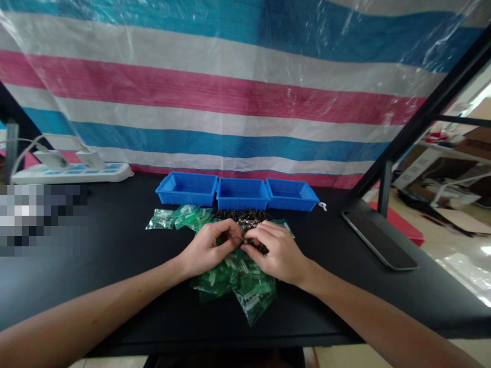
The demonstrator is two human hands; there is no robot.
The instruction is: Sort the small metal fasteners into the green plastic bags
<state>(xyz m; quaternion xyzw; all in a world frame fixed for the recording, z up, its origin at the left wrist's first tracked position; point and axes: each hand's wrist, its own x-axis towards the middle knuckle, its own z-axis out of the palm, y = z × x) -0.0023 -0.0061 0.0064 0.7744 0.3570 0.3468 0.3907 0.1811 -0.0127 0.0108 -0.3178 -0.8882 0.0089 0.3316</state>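
Two bare hands meet at the center of the frame over a black worktop (115, 276), fingertips nearly touching around a small dark metal piece (244, 240). The fingers of the right hand (282, 250) are pinched on it; whether those of the left hand (207, 248), curled just beside, also grip it cannot be told. Just beyond lies a heap of dark metal pieces (249, 214), partly hidden by the hands, while green-tinted clear packets (249, 283) spread below — more lie left of the heap. Three blue bins (243, 202) stand in a row behind. A phone (378, 240) rests at right, a white power strip (76, 176) at upper left — all before a striped sheet (230, 97).
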